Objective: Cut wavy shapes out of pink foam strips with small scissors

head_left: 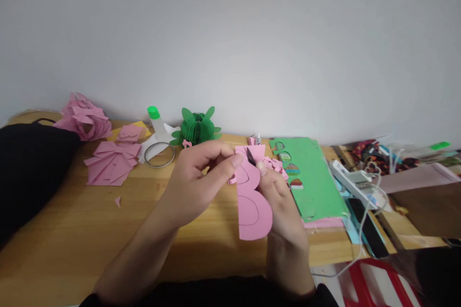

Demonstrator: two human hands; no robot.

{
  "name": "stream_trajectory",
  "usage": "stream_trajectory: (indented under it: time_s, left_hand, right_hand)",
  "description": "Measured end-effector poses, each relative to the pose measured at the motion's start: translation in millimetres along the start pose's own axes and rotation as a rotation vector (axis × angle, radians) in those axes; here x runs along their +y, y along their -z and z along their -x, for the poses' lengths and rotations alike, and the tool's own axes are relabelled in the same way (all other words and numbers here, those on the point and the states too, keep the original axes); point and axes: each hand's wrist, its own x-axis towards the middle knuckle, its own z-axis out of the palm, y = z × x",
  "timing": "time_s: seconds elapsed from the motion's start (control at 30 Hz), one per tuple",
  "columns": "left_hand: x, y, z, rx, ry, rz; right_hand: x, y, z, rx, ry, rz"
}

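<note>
My left hand (207, 177) pinches the upper left edge of a pink paper piece (252, 206) between thumb and fingers. The paper has a straight left side, rounded lobes on the right and curved pencil-like lines. In my right hand (283, 196) is a pair of scissors (250, 157); only a dark pointed blade shows, lying at the paper's top, and the handles are hidden in the fingers. Behind the hands sits a green folded-paper figure (199, 128). Small pink paper cutouts (275, 165) lie just behind my right hand.
Folded pink papers (112, 163) and a pink bundle (84, 117) lie left, beside a green-capped glue bottle (156, 122) and a ring-shaped roll (159, 154). Rightward are a green sheet (317, 177), a white power strip (349, 180) with cables and a phone (367, 228). Black fabric (32, 172) covers the left edge.
</note>
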Motion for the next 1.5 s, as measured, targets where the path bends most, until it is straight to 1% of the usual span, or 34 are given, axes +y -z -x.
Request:
stream_trajectory:
  time_s: [0.37,0.5,0.8,0.97,1.13,1.27,1.5]
  left_hand:
    - [-2.6,-0.5,0.0,0.015,-0.005,-0.014]
    - [-1.9,-0.8,0.2,0.017,0.011,-0.016]
    - [-0.8,-1.0,-0.9,0.034,0.034,-0.029]
    - [-0.5,-1.4,-1.1,0.038,0.054,0.010]
    - [0.3,-0.9,-0.1,0.018,0.136,0.035]
    - [1.2,-1.4,0.3,0.011,0.121,0.030]
    - [-1.5,-1.0,0.2,0.014,0.119,0.047]
  right_hand:
    - [3.1,2.3,2.6,0.021,0.008,0.056]
    - [3.6,1.9,1.8,0.011,0.001,0.032]
    - [6.4,3.1,1.2,-0.061,-0.085,-0.082]
    - [5.0,3.9,0.3,-0.094,-0.061,-0.119]
    - [4.5,5.2,0.9,-0.111,-0.035,-0.080]
    - [6.2,6.2,1.9,-0.102,-0.045,-0.053]
    - [6.6,6.5,0.7,-0.109,-0.028,-0.076]
